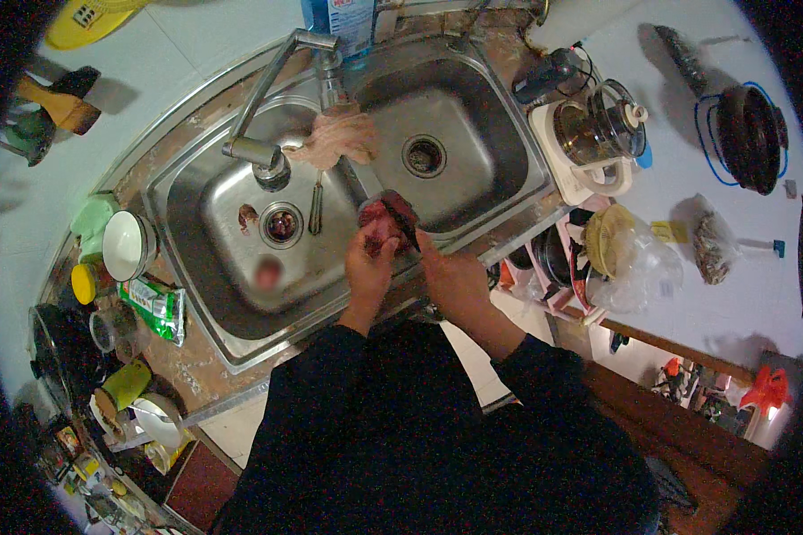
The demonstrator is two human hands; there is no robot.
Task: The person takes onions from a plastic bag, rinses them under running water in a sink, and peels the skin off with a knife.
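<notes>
My left hand (pixel 368 267) grips a lump of raw, dark red meat (pixel 376 219) above the near end of the divider between two sink basins. In my right hand (pixel 452 274) is a knife; its dark blade (pixel 399 215) lies across the top of the meat. Below, the left steel basin (pixel 221 294) holds a small brownish-red scrap (pixel 247 219) and a blurred red patch (pixel 268 273). Dark bits lie in its drain (pixel 282 226). A slim metal utensil (pixel 316 206) rests beside that drain.
A swing faucet (pixel 261 100) reaches over the left basin. A pinkish cloth (pixel 338 137) drapes the divider. White bowls (pixel 126 246) and a green packet (pixel 154 307) stand left. Right of the right basin (pixel 468 187) is a white appliance with a glass jug (pixel 575 134).
</notes>
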